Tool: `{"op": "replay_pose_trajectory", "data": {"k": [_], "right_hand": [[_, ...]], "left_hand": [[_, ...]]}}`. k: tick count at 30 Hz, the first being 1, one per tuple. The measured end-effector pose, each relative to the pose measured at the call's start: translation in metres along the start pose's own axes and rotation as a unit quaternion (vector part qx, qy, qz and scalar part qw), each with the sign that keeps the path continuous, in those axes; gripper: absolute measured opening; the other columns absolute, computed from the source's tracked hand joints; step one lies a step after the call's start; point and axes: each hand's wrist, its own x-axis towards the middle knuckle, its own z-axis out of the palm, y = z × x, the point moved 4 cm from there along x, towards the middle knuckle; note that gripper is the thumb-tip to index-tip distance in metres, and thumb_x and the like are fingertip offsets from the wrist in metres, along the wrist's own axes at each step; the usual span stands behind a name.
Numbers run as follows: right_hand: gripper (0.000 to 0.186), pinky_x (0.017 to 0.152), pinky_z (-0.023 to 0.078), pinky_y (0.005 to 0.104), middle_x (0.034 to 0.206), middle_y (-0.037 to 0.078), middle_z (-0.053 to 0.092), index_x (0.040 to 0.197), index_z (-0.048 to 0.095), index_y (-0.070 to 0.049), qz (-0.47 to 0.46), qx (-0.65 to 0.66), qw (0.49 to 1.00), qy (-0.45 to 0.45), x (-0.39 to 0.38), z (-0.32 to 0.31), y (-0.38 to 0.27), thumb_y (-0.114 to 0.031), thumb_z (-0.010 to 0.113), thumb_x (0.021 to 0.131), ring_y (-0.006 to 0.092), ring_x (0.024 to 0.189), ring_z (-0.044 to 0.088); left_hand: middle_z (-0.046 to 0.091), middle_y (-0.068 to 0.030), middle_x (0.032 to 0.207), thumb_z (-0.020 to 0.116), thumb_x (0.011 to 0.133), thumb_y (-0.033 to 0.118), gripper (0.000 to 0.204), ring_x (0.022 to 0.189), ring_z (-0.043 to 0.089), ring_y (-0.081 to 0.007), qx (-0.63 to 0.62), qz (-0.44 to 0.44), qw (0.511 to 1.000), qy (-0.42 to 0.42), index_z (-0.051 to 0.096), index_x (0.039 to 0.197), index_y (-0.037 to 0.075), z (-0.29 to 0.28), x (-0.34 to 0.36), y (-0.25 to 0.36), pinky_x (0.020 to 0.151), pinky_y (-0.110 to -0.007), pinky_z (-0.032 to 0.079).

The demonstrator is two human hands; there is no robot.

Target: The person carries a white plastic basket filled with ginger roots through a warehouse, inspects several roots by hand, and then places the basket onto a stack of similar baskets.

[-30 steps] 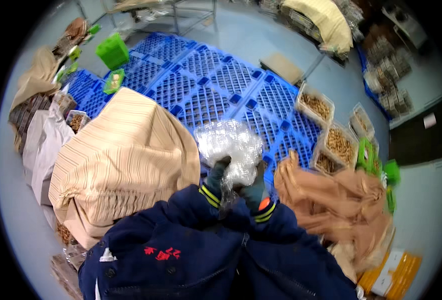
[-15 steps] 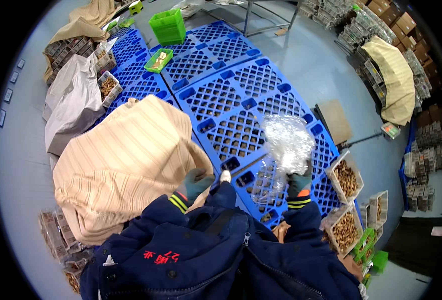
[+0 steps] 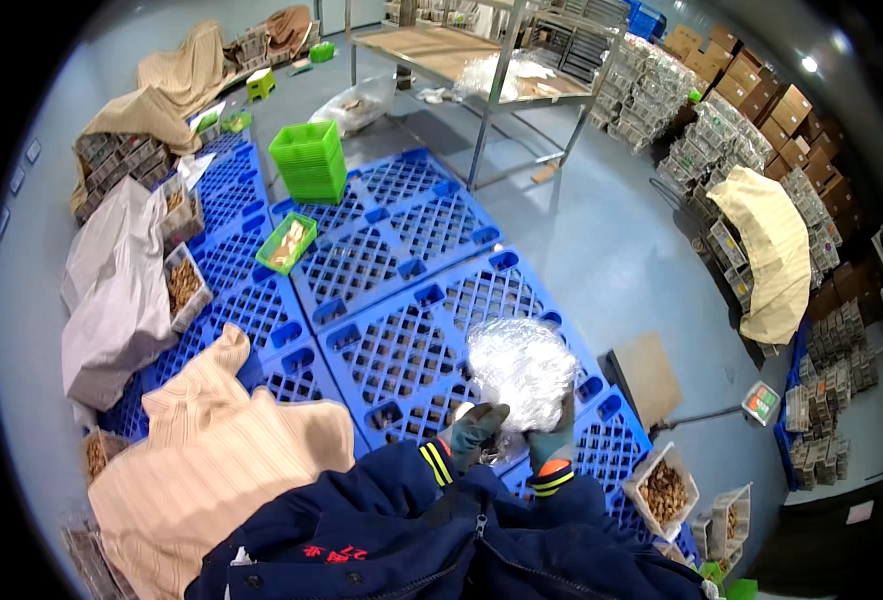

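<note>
Fingertips of both hands are hidden behind the clear plastic bundle (image 3: 522,372). Contents under the striped cloth (image 3: 212,470) left of the bundle are concealed. Trays (image 3: 707,520) lower right are cut off.

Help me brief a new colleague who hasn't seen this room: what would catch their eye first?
Probably the crumpled clear plastic bag, held low in the centre by the left hand and right hand, both gloved. Under it, blue plastic pallets cover the floor. A stack of bright green baskets stands out further back on the left.
</note>
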Motion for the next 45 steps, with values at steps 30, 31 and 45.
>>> {"op": "replay_pose_trajectory", "data": {"k": [30,31,45], "right_hand": [[0.050,0.079,0.045,0.0250,0.106,0.010,0.059,0.127,0.044,0.000,0.278,-0.001,0.915,-0.292,0.654,0.291,0.097,-0.020,0.059,0.084,0.0123,0.090,0.056],[0.051,0.079,0.045,0.0253,0.104,0.009,0.059,0.127,0.043,0.000,0.240,-0.056,0.924,-0.294,0.671,0.293,0.103,-0.021,0.061,0.084,0.0126,0.091,0.055],[0.052,0.083,0.045,0.0301,0.109,0.014,0.060,0.126,0.044,-0.001,0.303,-0.029,0.927,-0.218,0.992,0.283,0.193,-0.029,0.058,0.085,0.0184,0.097,0.058]], "left_hand": [[0.057,-0.0107,0.110,0.073,0.074,0.017,0.055,0.094,0.057,-0.0196,0.100,0.254,0.920,0.282,0.047,0.120,0.001,-0.312,0.412,0.615,0.082,-0.033,0.047],[0.058,-0.0108,0.108,0.074,0.073,0.015,0.054,0.092,0.057,-0.0183,0.098,0.238,0.916,0.307,0.048,0.118,0.000,-0.319,0.434,0.631,0.081,-0.032,0.048],[0.060,-0.0127,0.106,0.077,0.068,0.032,0.064,0.093,0.057,-0.0228,0.308,0.381,0.816,0.306,0.051,0.115,-0.002,-0.336,0.802,0.916,0.083,-0.034,0.045]]}}
